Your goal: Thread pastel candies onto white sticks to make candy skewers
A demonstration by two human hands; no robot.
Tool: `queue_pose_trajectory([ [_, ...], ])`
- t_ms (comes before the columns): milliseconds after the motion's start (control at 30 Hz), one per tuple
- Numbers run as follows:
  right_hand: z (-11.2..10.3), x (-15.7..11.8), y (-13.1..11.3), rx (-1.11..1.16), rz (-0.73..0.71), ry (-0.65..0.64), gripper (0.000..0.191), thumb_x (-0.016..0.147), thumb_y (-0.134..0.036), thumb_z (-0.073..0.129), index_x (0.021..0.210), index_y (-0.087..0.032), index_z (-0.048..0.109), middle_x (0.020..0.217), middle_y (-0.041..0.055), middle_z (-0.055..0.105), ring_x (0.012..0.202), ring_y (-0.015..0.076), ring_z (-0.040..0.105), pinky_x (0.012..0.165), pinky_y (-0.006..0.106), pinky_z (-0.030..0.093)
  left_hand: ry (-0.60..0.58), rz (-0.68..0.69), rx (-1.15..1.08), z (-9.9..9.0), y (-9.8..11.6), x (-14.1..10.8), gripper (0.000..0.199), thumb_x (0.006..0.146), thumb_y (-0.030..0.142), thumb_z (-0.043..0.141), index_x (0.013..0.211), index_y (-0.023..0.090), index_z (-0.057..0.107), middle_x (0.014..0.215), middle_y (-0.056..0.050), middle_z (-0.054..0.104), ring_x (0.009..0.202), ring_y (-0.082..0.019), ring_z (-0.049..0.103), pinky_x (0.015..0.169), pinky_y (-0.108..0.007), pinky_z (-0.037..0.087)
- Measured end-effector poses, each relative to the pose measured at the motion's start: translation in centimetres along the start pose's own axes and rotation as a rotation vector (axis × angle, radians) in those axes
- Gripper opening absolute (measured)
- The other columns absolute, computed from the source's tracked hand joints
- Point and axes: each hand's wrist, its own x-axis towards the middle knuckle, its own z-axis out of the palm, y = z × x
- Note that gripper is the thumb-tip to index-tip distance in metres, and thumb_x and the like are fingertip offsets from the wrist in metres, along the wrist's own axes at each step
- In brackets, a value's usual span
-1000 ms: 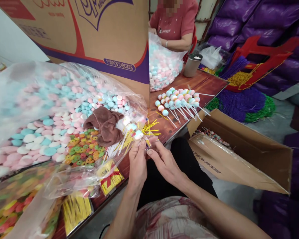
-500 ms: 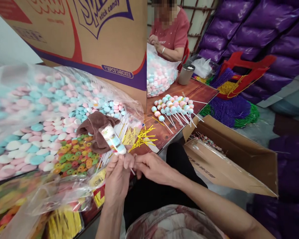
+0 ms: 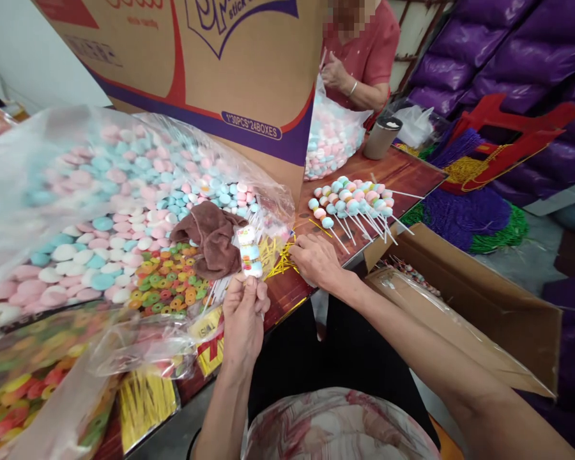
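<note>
In my left hand (image 3: 243, 313), closed around its stick, a marshmallow skewer (image 3: 250, 252) stands upright in a clear wrapper, its pale blue and white pieces showing. My right hand (image 3: 315, 260) reaches over the table with curled fingers. Its fingertips touch a loose pile of yellow twist ties (image 3: 280, 259), and what they pinch is hidden. Behind the skewer lies a crumpled brown cloth (image 3: 208, 239). White sticks (image 3: 215, 291) lie partly under the cloth, beside colourful gummy rings (image 3: 167, 281).
A large open bag of marshmallows (image 3: 96, 239) covers the left, before a tall carton (image 3: 196, 83). Finished skewers (image 3: 354, 198) lie at the table's right edge near a grey cup (image 3: 382, 137). An open cardboard box (image 3: 498, 319) stands below. A co-worker (image 3: 364, 70) sits opposite.
My right hand has left the skewer's stick and moved right and forward to the yellow ties. The left hand keeps the skewer, now more upright. The view has shifted slightly.
</note>
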Motion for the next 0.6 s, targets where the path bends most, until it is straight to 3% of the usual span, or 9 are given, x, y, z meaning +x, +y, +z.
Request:
queue_pose_trajectory([
  [133,0.1,0.1,-0.6,-0.085,-0.121,-0.002,0.025,0.095,-0.007,0.042,0.093,-0.012,0.067,0.089,0.0136,0.065,0.084,0.0246,0.056,0.077,0.037,0.035,0.01,-0.012,0.016,0.0,0.0,0.4,0.031,0.076,0.035,0.079,0.076,0.016,0.056,0.065,0.003,0.05,0.05,-0.003,0.029,0.046,-0.015,0.027],
  [300,1.0,0.6,0.1,-0.079,-0.215,0.093,0.025,0.095,-0.004,0.036,0.099,-0.011,0.06,0.09,0.0144,0.063,0.084,0.0254,0.054,0.076,0.037,0.035,0.038,0.001,0.02,0.5,-0.1,0.5,0.029,0.075,0.032,0.079,0.073,0.014,0.057,0.067,0.002,0.052,0.049,-0.002,0.028,0.044,-0.014,0.023],
  [467,1.7,0.0,1.3,0.057,-0.086,0.161,0.021,0.093,-0.009,0.036,0.094,-0.014,0.056,0.082,0.0094,0.061,0.073,0.022,0.052,0.072,0.035,0.034,0.073,0.088,0.063,1.0,-0.2,1.1,0.023,0.078,0.03,0.075,0.083,0.016,0.057,0.066,0.002,0.054,0.048,-0.003,0.03,0.044,-0.015,0.022],
  [600,1.1,-0.6,1.2,0.459,0.103,0.233,0.015,0.096,-0.017,0.036,0.092,-0.017,0.051,0.077,0.0033,0.056,0.065,0.0173,0.048,0.063,0.03,0.033,0.079,0.164,0.075,1.8,-0.6,1.8,0.025,0.079,0.025,0.072,0.091,0.023,0.051,0.065,0.004,0.057,0.048,-0.005,0.035,0.045,-0.015,0.023],
])
